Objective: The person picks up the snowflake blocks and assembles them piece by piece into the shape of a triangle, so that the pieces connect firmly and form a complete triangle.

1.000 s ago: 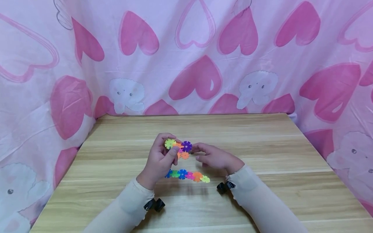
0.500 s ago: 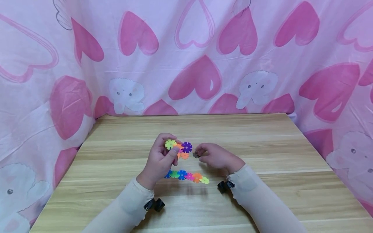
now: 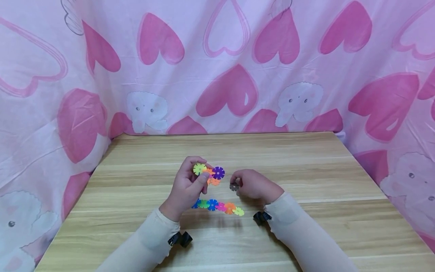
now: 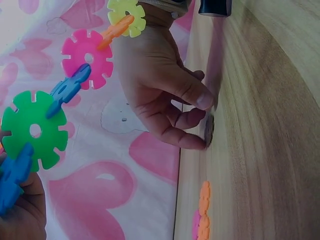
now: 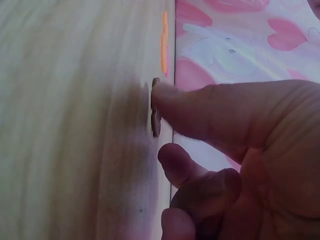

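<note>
My left hand [image 3: 200, 174] is raised over the wooden table [image 3: 306, 170] and grips a cluster of snowflake pieces [image 3: 210, 173]: yellow-green, orange and purple. A chain of blue, green, pink, orange and yellow pieces [image 3: 219, 206] runs rightwards from the heel of that hand. In the left wrist view this chain [image 4: 60, 100] stands clear of the table top. I cannot tell whether chain and cluster are joined. My right hand [image 3: 236, 184] pinches a small grey piece [image 3: 234, 186] between thumb and forefinger, down at the table surface. The same grey piece [image 4: 209, 131] [image 5: 156, 107] stands on edge against the wood.
Pink cloth with hearts and elephants [image 3: 224, 75] hangs behind and at both sides of the table. Orange and pink pieces [image 4: 202, 212] show low by the table's far edge. Black wrist cameras [image 3: 181, 238] [image 3: 259, 218] sit on both cream sleeves.
My right hand drew back from the purple piece of the cluster with a small grey piece and lowered it to the table. The left hand held still.
</note>
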{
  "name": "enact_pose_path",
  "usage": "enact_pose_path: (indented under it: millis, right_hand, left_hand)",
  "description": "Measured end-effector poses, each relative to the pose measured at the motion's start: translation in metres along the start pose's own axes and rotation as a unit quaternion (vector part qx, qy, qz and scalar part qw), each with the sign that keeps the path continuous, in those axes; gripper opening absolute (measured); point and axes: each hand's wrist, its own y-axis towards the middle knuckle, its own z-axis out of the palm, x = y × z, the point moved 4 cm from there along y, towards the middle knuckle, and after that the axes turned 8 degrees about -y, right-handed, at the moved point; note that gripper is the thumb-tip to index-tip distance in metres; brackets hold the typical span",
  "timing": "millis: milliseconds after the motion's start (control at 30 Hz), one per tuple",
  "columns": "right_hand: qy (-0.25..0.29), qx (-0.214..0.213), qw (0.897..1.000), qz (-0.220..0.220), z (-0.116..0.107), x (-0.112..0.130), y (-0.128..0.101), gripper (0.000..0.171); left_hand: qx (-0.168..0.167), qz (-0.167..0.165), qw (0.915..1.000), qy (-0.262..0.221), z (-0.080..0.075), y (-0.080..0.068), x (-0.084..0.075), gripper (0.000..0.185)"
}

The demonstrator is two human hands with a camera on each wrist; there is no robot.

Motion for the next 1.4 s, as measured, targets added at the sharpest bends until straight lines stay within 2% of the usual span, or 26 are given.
enact_pose_path:
  millis: [100, 333, 600, 733, 867, 933, 967, 1100, 1167, 1233, 1300, 1400]
  right_hand:
    - [-0.025, 0.002, 1.0, 0.001, 0.001, 0.0, 0.0, 0.024]
    - [-0.036, 0.023, 0.998, 0.052, 0.0, -0.002, -0.005, 0.02]
    - [-0.052, 0.009, 0.997, 0.047, -0.002, -0.003, -0.007, 0.024]
    - [-0.012, 0.012, 0.999, 0.034, -0.003, -0.005, -0.006, 0.023]
    - [0.086, 0.012, 0.996, -0.01, -0.008, -0.002, -0.006, 0.02]
    - [0.149, 0.003, 0.987, -0.056, -0.015, 0.003, -0.008, 0.024]
    - [0.183, 0.0, 0.98, -0.083, -0.019, 0.006, -0.01, 0.027]
    - [0.301, -0.009, 0.935, -0.187, -0.035, 0.021, -0.022, 0.038]
    - [0.338, -0.004, 0.914, -0.224, -0.04, 0.028, -0.03, 0.04]
    - [0.363, 0.001, 0.898, -0.25, -0.044, 0.035, -0.037, 0.04]
    - [0.376, 0.008, 0.887, -0.269, -0.045, 0.04, -0.042, 0.04]
    - [0.381, 0.01, 0.879, -0.287, -0.045, 0.046, -0.047, 0.039]
  left_hand:
    - [0.002, 0.003, 1.0, 0.0, 0.0, 0.001, 0.0, 0.028]
    - [0.001, -0.004, 1.0, 0.004, 0.0, 0.001, 0.001, 0.027]
    - [-0.009, -0.01, 0.9999, 0.007, -0.001, 0.0, 0.001, 0.027]
    - [-0.013, -0.006, 0.9999, 0.002, -0.002, 0.0, 0.002, 0.027]
    - [-0.02, -0.005, 0.9998, -0.004, -0.002, 0.0, 0.001, 0.026]
    - [-0.024, -0.004, 0.9997, -0.004, -0.003, 0.0, 0.001, 0.025]
    - [-0.024, -0.001, 0.9997, -0.005, -0.003, 0.001, 0.001, 0.025]
    - [-0.023, 0.016, 0.9996, -0.009, -0.003, 0.002, 0.001, 0.022]
    - [-0.019, 0.025, 0.9994, -0.009, -0.003, 0.003, 0.001, 0.02]
    - [-0.014, 0.031, 0.9994, -0.008, -0.002, 0.003, 0.001, 0.019]
    - [-0.005, 0.037, 0.9992, -0.01, -0.002, 0.002, 0.001, 0.018]
    - [0.01, 0.043, 0.9989, -0.016, -0.001, 0.002, 0.002, 0.018]
